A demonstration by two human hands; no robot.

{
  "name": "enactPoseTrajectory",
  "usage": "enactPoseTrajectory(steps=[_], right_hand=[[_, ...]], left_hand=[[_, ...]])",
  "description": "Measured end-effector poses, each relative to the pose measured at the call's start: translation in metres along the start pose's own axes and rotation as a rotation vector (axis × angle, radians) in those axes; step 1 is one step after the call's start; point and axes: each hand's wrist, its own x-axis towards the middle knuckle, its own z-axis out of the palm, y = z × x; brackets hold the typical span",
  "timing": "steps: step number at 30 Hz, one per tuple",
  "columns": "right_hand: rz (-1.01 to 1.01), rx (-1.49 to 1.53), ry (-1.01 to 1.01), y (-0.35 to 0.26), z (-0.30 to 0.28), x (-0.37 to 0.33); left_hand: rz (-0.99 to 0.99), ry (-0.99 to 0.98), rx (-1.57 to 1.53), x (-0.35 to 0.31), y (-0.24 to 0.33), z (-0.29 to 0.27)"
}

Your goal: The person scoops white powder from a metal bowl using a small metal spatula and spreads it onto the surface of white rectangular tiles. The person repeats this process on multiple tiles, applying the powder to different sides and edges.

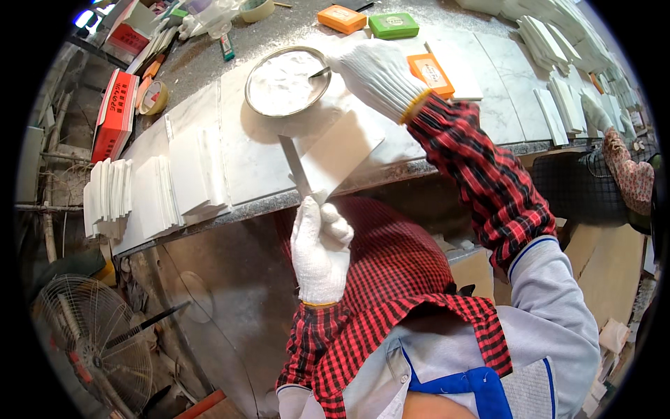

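My left hand [321, 244], in a white knit glove, is closed on the corner of a thin white tile [342, 150]. A narrow grey flat strip [294, 160] stands up from the same grip, beside the tile. My right hand [373, 73], also gloved, reaches over the table to the right rim of a round metal bowl [250, 98] of white powder or paste. At its fingertips is the dark handle of a metal utensil [319, 72], whose other end lies in the white stuff. The fingers are partly hidden by the back of the glove.
Stacked white tiles [157, 195] line the table's left front edge, more tiles [544, 42] the right. Orange [342, 19] and green [393, 26] boxes lie beyond the bowl, another orange box [431, 75] by my right wrist. A fan [98, 342] stands lower left; a person's arm [624, 164] shows right.
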Motion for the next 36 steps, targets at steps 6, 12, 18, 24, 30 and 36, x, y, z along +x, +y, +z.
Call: enactPoseTrajectory(steps=[6, 12, 18, 24, 30, 36], right_hand=[[0.172, 0.206, -0.08, -0.012, -0.042, -0.014], [0.644, 1.02, -0.355, -0.046, -0.105, -0.139], [1.013, 1.107, -0.277, -0.047, -0.108, -0.168], [0.56, 0.816, -0.234, 0.016, -0.08, -0.155], [0.341, 0.829, -0.345, 0.049, -0.028, -0.125], [0.226, 0.752, -0.38, 0.049, -0.009, -0.106]], left_hand=[[-0.088, 0.026, 0.042, -0.005, -0.014, 0.017], [-0.193, -0.039, 0.496, 0.002, -0.05, 0.036], [-0.471, -0.496, 1.229, 0.01, -0.053, 0.046], [0.721, -0.564, 1.603, 0.026, -0.013, 0.049], [0.966, -0.466, 1.935, 0.083, 0.028, 0.032], [0.925, -0.573, 2.116, 0.117, 0.03, 0.031]])
